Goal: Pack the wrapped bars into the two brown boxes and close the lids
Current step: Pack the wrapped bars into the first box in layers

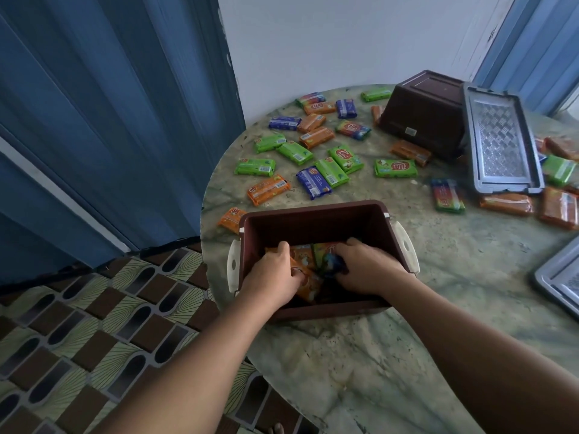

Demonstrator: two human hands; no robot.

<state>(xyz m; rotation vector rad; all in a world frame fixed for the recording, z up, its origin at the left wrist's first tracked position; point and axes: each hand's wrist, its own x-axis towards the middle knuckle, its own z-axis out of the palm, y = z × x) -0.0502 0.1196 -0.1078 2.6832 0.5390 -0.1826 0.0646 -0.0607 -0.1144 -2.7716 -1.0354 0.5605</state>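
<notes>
An open brown box (313, 214) with cream side latches stands near the table's front edge. Both hands reach into it. My left hand (272, 277) grips an orange wrapped bar (308, 286) inside. My right hand (365, 267) holds a blue wrapped bar (332, 264) beside it. Several green, orange and blue wrapped bars (329, 164) lie scattered on the table beyond the box. A second brown box (423, 111) lies tipped over at the back right, its opening hidden. A grey lid (501, 139) lies flat next to it.
The round green marble table (438, 308) ends at the left, over a patterned tile floor (94, 324). Another grey lid (560, 280) sticks in at the right edge. Blue curtains (109, 120) hang at the left, a white wall behind.
</notes>
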